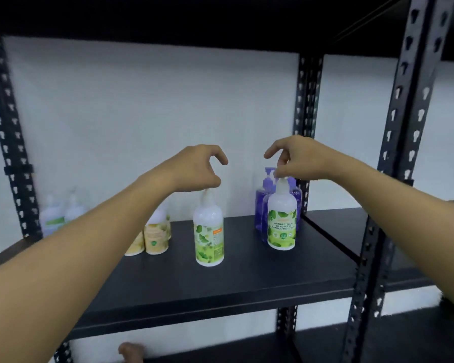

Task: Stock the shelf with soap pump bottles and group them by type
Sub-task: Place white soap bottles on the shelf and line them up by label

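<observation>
Two white pump bottles with green leaf labels stand upright on the black shelf (247,281). My left hand (198,170) is curled over the top of the left green bottle (209,233); its thumb is down at the pump, whose head is hidden under the hand. My right hand (298,159) pinches the pump head of the right green bottle (282,221), index finger raised. That bottle stands just in front of the purple bottles (262,205).
Yellow-label bottles (156,237) stand left of the middle, partly behind my left forearm. Pale bottles with green labels (55,216) sit blurred at the far left. Black slotted uprights (393,179) frame the bay, with another shelf (338,226) to the right.
</observation>
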Action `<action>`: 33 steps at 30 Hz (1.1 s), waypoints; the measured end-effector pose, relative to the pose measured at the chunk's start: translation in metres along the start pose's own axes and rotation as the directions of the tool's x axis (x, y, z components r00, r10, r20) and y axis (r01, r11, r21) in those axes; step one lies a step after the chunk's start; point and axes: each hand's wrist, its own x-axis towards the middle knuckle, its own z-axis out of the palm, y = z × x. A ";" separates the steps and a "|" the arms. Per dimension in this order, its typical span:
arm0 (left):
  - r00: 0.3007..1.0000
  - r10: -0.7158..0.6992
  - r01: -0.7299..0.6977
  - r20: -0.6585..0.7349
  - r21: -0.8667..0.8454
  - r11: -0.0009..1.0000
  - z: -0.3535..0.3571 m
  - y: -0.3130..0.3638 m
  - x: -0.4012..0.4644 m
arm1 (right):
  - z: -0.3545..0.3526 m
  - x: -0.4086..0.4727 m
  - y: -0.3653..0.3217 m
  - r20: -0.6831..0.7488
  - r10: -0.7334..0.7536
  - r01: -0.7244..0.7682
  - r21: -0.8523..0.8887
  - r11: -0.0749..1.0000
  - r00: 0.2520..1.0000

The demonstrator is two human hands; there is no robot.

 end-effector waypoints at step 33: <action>0.999 -0.012 0.013 -0.053 0.018 1.000 0.000 -0.074 0.025 | 0.096 0.094 -0.008 0.048 -0.047 0.039 0.157 0.987 0.998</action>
